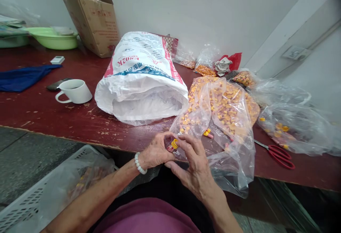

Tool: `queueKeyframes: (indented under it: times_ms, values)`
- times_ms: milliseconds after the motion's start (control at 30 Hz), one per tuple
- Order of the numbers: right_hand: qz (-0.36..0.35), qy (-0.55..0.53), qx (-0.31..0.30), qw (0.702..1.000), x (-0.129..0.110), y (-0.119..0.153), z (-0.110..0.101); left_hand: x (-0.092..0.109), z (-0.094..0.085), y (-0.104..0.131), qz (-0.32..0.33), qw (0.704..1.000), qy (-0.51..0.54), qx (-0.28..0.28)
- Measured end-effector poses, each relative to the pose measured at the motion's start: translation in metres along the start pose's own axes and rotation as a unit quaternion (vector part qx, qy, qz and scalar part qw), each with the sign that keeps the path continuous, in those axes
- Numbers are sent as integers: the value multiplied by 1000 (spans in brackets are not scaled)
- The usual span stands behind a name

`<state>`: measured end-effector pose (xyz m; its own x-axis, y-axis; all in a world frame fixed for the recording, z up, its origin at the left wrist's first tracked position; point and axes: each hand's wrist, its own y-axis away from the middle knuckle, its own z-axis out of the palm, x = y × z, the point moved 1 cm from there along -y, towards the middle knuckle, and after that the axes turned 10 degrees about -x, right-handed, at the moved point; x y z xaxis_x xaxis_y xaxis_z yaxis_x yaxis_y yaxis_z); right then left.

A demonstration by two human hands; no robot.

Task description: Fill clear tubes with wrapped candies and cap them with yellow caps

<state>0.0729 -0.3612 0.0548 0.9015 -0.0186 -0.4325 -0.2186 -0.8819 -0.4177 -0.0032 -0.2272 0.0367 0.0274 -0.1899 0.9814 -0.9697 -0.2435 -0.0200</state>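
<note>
My left hand [156, 150], with a bracelet of pale beads on the wrist, is closed around a small toy-like bottle [168, 143]. The bottle has a dark reddish see-through body, a printed label and a yellow ring-shaped top [174, 144]. My right hand [193, 160] is beside it, index fingertip at the yellow top. Its thumb stretches out lower down, apart from the fingers. Just beyond, a large clear plastic bag [223, 108] full of small yellow-and-red pieces lies on the table. One yellow-and-red piece [208, 133] shows near the bag's mouth.
A white woven sack [144, 69] lies mouth-forward on the dark red table [87, 126]. Left of it are a white mug [77, 91], a blue cloth [25, 77] and a carton [101, 27]. Red-handled scissors [279, 155] and clear bags [298, 126] lie right. A white basket [34, 194] stands below.
</note>
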Motion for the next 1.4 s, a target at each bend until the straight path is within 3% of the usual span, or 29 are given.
queueKeyframes:
  times_ms: [100, 167, 267, 367, 467, 633, 700, 767, 833, 900, 967, 1033, 1133, 1267, 1400]
  values:
    - [-6, -23, -2, 1000, 0, 4, 4, -2, 2, 2, -7, 1000, 30, 3]
    - [24, -94, 5, 995, 6, 5, 5, -2, 2, 4, -13, 999, 42, 7]
    - [72, -156, 23, 985, 18, 3, 2, -3, 2, 7, -43, 997, 54, -44]
    - [-3, -98, -64, 993, 22, -1, -1, -5, 4, 10, -50, 992, 53, -99]
    - [-65, -72, -123, 988, 23, -1, -3, -10, 5, 10, -40, 994, 59, -88]
    - [49, -107, 6, 993, 36, 12, -2, -16, 8, 9, -107, 985, 118, -59]
    - [132, -166, 101, 972, 38, 18, 4, -17, 12, 9, -105, 983, 148, -41]
    - [202, -253, 171, 930, 34, 23, 14, -17, 18, 9, -74, 978, 194, -34]
    - [217, -318, 158, 909, 24, 27, 26, -18, 26, 9, -31, 967, 250, -35]
    - [174, -294, 120, 932, 13, 29, 34, -18, 34, 9, 0, 951, 307, -23]
    - [116, -201, 106, 967, 11, 32, 34, -20, 39, 9, 16, 936, 350, 4]
    - [97, -90, 98, 986, 24, 32, 25, -21, 39, 8, 12, 928, 371, 37]
    - [200, 69, 61, 975, 71, 26, 6, -23, 36, 6, -29, 934, 349, 76]
    - [261, 120, 26, 958, 142, 10, -8, -22, 33, 2, -54, 974, 201, 88]
    - [288, 112, -2, 951, 172, -1, -7, -24, 35, -3, -42, 993, 65, 84]
